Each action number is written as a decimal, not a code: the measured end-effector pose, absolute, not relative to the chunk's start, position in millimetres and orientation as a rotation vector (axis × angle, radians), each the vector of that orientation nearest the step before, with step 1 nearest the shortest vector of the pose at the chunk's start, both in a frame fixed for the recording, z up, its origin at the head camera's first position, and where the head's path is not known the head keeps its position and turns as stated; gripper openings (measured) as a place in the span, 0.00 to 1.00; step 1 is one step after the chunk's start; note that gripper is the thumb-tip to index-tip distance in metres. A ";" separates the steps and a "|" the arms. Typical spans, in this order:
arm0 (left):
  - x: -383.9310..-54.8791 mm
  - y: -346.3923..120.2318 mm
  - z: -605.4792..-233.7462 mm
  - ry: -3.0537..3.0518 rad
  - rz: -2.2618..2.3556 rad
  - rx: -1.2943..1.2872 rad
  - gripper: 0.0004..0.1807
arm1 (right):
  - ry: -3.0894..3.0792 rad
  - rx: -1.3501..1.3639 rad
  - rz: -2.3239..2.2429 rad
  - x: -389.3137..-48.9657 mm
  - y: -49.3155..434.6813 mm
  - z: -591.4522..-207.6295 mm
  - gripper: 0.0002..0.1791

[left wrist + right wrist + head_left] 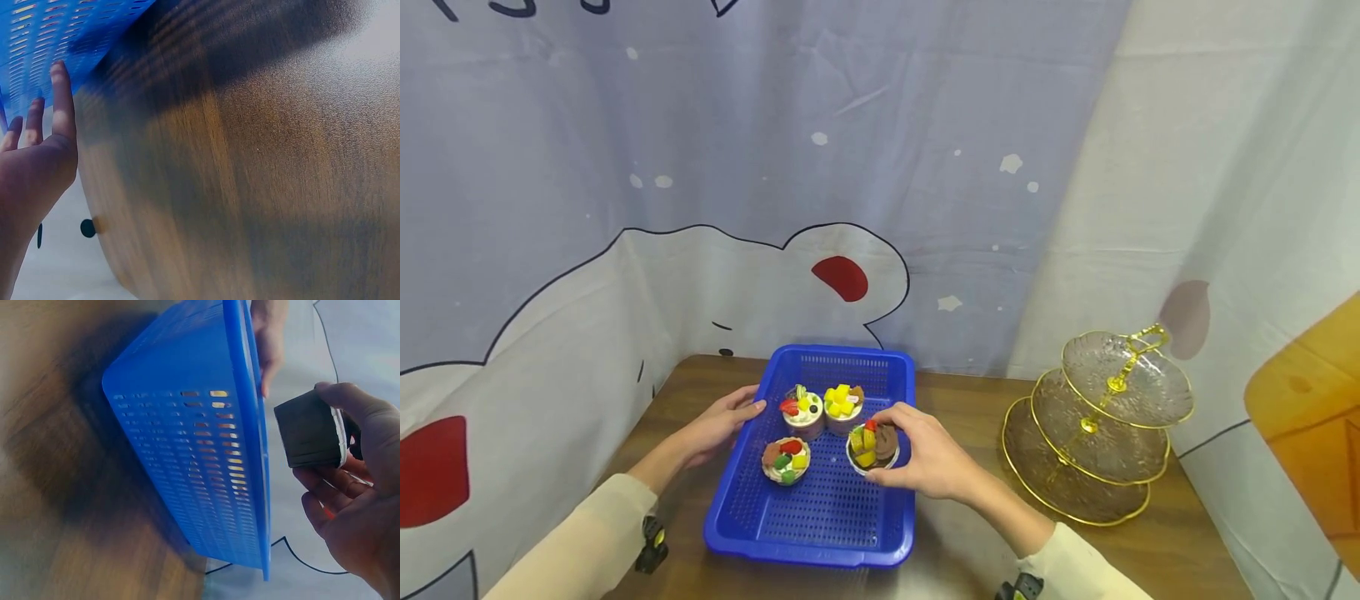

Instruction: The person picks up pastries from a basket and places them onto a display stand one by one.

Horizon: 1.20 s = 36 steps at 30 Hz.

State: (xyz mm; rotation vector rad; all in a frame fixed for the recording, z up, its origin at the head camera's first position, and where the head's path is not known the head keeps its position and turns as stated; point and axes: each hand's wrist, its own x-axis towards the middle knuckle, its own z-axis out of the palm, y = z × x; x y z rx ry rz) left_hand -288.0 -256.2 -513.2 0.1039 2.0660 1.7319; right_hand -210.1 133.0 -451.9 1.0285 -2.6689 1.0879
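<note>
My right hand (928, 454) grips a toy cupcake (886, 447) with brown swirled cream, yellow fruit pieces and a red piece on top. In the right wrist view, the dark cup of this cupcake (309, 431) hangs above the basket's rim, thumb on one side and fingers on the other. My left hand (722, 425) rests against the left side of the blue plastic basket (816, 546), fingers fairly straight along its outer wall (81, 37). Inside the basket stand a strawberry-topped cupcake (803, 410), a yellow-cube cupcake (844, 404) and a mixed-fruit cupcake (786, 461).
To the right, a three-tier stand (1088, 425) of clear plates with gold rims and a gold handle stands on the wooden table (970, 533). A printed cloth (955, 208) hangs behind the table and along its sides.
</note>
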 end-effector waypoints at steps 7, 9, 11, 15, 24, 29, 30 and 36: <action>-290.9 -257.5 -513.3 2.086 1.712 0.103 0.40 | -2.578 1.032 1.109 -207.2 152.6 -439.5 0.34; -291.5 -257.2 -513.3 2.086 1.710 0.112 0.40 | -2.564 1.011 1.119 -206.0 159.4 -435.3 0.34; -291.4 -256.9 -513.6 2.083 1.711 0.118 0.40 | -2.553 0.985 1.123 -204.7 166.1 -431.7 0.33; -288.6 -256.6 -513.2 2.086 1.709 0.124 0.39 | -2.541 0.932 1.126 -200.9 178.6 -423.6 0.33; -286.0 -258.1 -515.4 2.065 1.726 0.106 0.39 | -2.513 0.781 1.049 -190.1 211.0 -398.4 0.33; -286.1 -259.4 -517.4 2.065 1.729 0.110 0.40 | -2.490 0.643 1.036 -184.0 235.0 -382.0 0.33; -286.3 -259.5 -517.4 2.060 1.733 0.110 0.40 | -2.482 0.624 1.044 -182.6 240.1 -378.6 0.33; -288.4 -260.5 -516.1 2.053 1.730 0.107 0.40 | -2.438 0.542 1.047 -173.1 269.5 -358.6 0.33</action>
